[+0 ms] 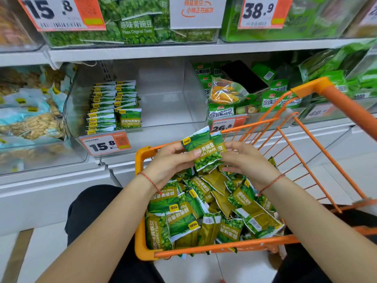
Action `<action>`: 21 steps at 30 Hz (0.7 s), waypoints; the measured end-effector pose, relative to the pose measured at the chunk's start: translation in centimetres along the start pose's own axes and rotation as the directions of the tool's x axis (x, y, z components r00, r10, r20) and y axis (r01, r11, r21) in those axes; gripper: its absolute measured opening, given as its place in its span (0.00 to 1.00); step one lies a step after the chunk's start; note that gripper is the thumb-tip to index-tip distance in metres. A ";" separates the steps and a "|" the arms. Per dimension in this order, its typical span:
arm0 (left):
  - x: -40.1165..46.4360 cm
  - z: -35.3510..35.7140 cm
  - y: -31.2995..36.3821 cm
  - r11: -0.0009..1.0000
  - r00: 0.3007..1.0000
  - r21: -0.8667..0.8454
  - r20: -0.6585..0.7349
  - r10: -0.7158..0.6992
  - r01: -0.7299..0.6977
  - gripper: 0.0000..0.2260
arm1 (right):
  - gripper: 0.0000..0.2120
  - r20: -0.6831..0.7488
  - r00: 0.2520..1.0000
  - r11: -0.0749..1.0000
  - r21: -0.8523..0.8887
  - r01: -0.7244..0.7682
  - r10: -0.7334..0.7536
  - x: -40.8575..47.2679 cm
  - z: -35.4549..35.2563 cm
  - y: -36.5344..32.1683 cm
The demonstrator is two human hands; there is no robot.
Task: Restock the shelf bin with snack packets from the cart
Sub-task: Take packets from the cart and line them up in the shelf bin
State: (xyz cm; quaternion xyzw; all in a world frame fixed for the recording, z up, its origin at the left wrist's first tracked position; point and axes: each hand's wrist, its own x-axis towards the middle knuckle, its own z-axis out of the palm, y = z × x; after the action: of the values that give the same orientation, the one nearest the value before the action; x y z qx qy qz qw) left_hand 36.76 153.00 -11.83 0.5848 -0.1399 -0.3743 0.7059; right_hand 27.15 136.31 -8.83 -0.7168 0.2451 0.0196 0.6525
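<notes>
Small stack of green garlic-pea snack packets (205,151) held above orange wire cart (142,158), between both hands. Left hand (169,162) grips stack's left edge, thumb across front. Right hand (246,162) pinches stack's right edge, fingers curled. Loose heap of same green packets (204,213) fills cart below. Clear plastic shelf bin (173,94) behind cart: two neat packet rows (114,105) at its left side. White-and-orange 15.8 price tag (106,144) on bin front.

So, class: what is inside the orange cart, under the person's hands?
The orange cart holds a loose heap of green garlic pea packets. Both hands, left and right, hold a few packets above it. Lower packets and the cart's floor are covered.
</notes>
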 end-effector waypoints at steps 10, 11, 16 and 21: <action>-0.1 0.0 -0.2 0.999 0.998 -0.027 0.061 -0.033 0.035 0.21 | 0.10 -0.074 0.997 0.979 -0.205 -0.017 0.002 0.7 -2.7 -1.3; -0.1 0.0 -0.2 0.998 0.997 -0.049 0.067 -0.033 0.037 0.21 | 0.09 -0.158 0.986 0.921 -0.388 -0.010 -0.056 1.3 -3.8 -1.1; 0.0 0.0 -0.1 0.992 0.997 -0.122 0.083 0.000 0.011 0.18 | 0.15 -0.162 0.987 0.394 -0.906 -0.154 0.013 3.2 -5.6 0.9; 0.1 -0.4 0.0 0.962 0.989 -0.271 0.149 0.013 0.029 0.27 | 0.28 -0.208 0.966 0.240 -0.940 -0.240 0.152 4.1 -4.5 2.4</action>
State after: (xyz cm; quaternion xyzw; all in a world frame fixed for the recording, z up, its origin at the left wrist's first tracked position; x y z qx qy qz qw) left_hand 37.10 153.23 -11.93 0.4531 -0.1370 -0.4354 0.7657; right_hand 28.54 130.68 -11.85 -0.9279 0.2942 0.2184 0.0692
